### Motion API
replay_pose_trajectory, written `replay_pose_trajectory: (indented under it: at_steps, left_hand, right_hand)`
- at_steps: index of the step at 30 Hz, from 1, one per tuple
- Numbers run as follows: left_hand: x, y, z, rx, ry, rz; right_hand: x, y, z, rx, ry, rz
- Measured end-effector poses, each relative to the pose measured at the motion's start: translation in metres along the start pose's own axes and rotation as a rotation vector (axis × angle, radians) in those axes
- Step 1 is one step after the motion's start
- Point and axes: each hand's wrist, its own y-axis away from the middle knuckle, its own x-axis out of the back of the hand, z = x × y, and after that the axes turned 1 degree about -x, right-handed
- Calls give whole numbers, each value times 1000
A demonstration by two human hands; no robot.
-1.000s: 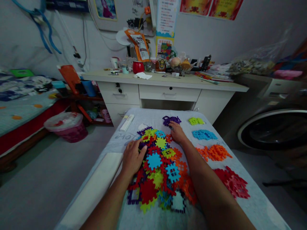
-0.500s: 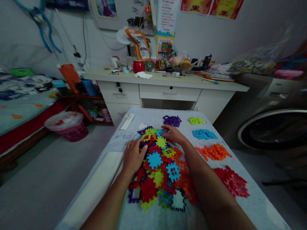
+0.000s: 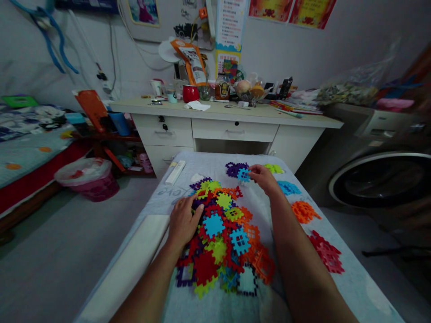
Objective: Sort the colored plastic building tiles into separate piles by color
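A mixed pile of notched plastic building pieces (image 3: pixel 213 225) in red, blue, green, orange and purple covers the middle of the cloth-covered table. My left hand (image 3: pixel 184 220) lies on the pile's left edge, thumb apart from the fingers; some fingertips are hidden among the pieces. Pinched in my right hand (image 3: pixel 264 178) is a blue notched building piece (image 3: pixel 243 175), held above the table beside a purple heap (image 3: pixel 235 168). Sorted heaps run down the right side: green (image 3: pixel 274 168), blue (image 3: pixel 288 187), orange (image 3: pixel 305 211) and red (image 3: pixel 326 252).
A long white box-like strip (image 3: pixel 175 172) lies at the table's far left. Behind stands a white desk (image 3: pixel 232 115) crowded with jars and papers. A washing machine (image 3: pixel 373 148) is on the right; a pink bin (image 3: pixel 89 181) stands on the floor at left.
My right hand has moved right, away from the pile's far end, carrying a blue piece out of it. My left hand stays on the pile. The view has shifted slightly.
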Motion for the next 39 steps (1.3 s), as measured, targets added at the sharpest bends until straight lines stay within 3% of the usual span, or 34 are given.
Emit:
replay_pose_trajectory:
  at_steps: [4,7,14,21,24,27,32,39]
  left_hand:
    - [0,0,0,8,1,2]
    - [1,0,1,11,1,1]
    - [0,-1,-1,3,3,3]
    - [0,-1,0,6,14,10]
    - [1,-1,0,8,21,12]
    - [0,-1,0,5,23,15]
    - [2,-1,1,-1,20,7]
    - [1,-1,2,9,45,14]
  right_hand:
    - [53,-4,6,-31,464,165]
    - [74,-2,13,-147,705,202]
    - [77,1,21,-298,917,122]
    - [79,3,34,-293,945,346]
    - [81,4,35,-294,938,377]
    - [79,3,30,-243,927,280]
    - [69,2,25,-165,909,-3]
    - [64,2,19,-160,914,-61]
